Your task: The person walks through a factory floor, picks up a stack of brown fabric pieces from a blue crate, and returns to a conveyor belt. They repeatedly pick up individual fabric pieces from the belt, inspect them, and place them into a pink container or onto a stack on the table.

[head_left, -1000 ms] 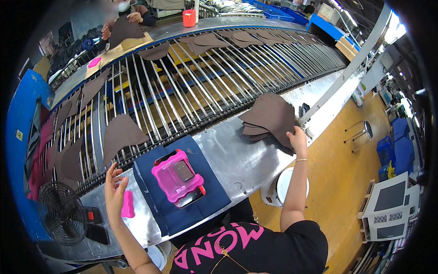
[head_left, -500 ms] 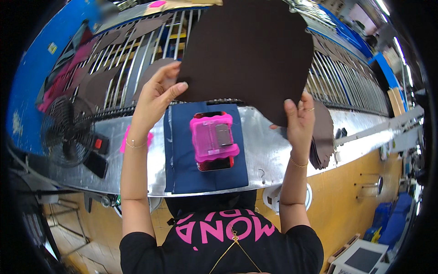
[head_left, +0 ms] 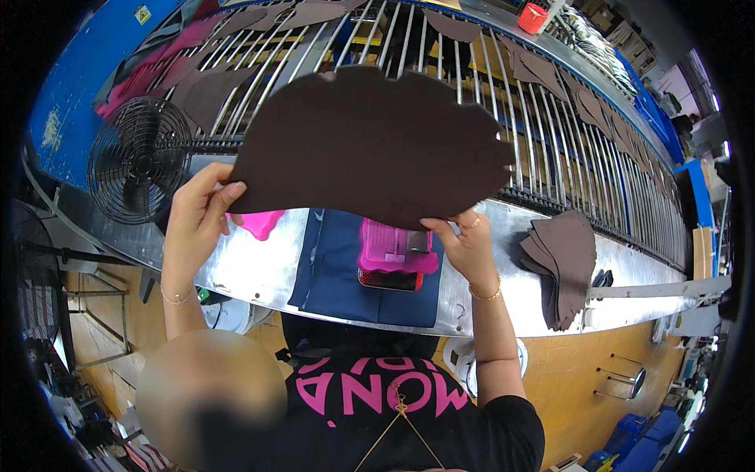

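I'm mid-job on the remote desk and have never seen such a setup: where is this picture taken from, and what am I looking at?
There is no machine arm here: these are a person's bare hands, seen from above by the left of two fisheye cameras worn on the head, so straight edges bend. The left hand and right hand hold up a dark brown flat sheet with a notched edge. Below it, a pink plastic case sits above a navy cloth on a silver metal table. To the right lies a stack of brown pieces; at left stands a black wire-caged fan.
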{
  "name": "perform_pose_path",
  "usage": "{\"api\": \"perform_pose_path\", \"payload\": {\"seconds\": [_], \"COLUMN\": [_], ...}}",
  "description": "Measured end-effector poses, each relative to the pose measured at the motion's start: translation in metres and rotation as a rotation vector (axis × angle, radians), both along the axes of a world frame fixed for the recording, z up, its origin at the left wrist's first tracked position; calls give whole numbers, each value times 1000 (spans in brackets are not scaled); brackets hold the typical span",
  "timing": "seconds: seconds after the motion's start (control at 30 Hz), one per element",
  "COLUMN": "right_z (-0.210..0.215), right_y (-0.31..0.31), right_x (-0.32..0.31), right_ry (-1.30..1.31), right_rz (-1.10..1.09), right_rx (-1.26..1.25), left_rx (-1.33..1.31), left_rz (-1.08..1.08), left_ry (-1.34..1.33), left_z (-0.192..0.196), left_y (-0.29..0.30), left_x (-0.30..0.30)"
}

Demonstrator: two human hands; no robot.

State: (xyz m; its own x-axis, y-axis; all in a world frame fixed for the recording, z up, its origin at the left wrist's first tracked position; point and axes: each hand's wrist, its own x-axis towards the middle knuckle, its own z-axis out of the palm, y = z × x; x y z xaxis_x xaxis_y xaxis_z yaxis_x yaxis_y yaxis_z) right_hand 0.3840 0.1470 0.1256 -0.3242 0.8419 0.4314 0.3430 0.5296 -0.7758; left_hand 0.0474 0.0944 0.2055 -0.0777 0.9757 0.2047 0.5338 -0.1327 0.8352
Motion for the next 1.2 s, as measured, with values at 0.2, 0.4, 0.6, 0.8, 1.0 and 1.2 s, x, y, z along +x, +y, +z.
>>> {"api": "perform_pose_path", "payload": {"seconds": [0.2,0.4,0.6,0.8,1.0,1.2], "right_z": [-16,-74,-47,32,41,-33], "right_y": [-19,-59,-98,-76,-26,-38], "right_x": [52,116,193,193,178,237], "right_ry": [-104,200,216,73,80,38], "right_rz": [-161,-371,-587,-818,-815,-991], "right_rx": [40,-232,-56,67,152,-35], "left_rx": [36,208,269,323,-160,-113], "left_rz": [-265,-556,-773,-832,-627,-75], "left_ry": [287,393,458,-67,-478,-781], "left_z": [-11,-40,-46,-27,-24,-118], "left_y": [20,58,76,117,177,247], "left_x": [45,103,167,223,189,72]}}
